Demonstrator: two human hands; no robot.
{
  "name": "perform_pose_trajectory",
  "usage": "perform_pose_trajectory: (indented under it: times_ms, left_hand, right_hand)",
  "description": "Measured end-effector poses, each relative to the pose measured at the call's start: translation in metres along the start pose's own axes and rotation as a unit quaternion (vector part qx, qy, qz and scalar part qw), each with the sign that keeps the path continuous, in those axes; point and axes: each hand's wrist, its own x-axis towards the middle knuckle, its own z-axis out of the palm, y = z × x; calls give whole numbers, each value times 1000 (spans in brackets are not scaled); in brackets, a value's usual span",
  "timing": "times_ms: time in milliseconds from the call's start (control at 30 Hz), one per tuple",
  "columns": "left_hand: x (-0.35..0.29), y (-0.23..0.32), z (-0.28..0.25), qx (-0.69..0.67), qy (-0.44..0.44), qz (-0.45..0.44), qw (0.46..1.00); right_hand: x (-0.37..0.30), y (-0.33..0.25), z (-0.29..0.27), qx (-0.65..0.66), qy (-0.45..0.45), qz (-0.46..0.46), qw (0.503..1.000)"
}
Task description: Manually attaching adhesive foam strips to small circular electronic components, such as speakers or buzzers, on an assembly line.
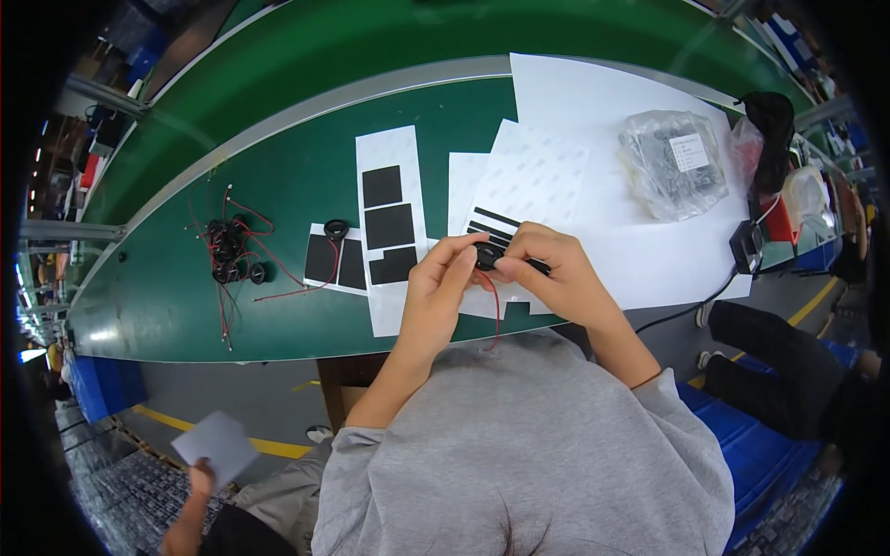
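Closest in, the red lead (498, 303) dangles toward the grey shirt (538, 435), crossing the front edge of the green table (167, 306) — a snag there could strain its joint. Just beyond, the left hand (440, 283) and right hand (556, 271) come together, both pinching the black speaker-like part (489, 257) above the table's near side. Fingertips crowd its rim; an uneven squeeze could flip it loose. And its pointing? The lead leaves toward the person, the visible dark face seems to look upward; it appears roundish, and fingers cover both sides — so no long axis reads clearly. Behind it, black strips (497, 218) lie on a white sheet (538, 167); a dropped part could knock them askew. Farther off to the left, a tangle of wired black parts (227, 243) could knot tighter if one lead gets yanked.
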Motion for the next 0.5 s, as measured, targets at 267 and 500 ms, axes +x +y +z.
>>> perform_pose_trajectory:
  times_ms: [267, 500]
  left_hand:
    - [0, 5, 5, 36, 7, 13, 999]
    - [2, -4, 0, 4, 0, 7, 1000]
  right_hand:
    - [-2, 2, 5, -117, 11, -45, 992]
    - [-2, -4, 9, -205, 23, -72, 976]
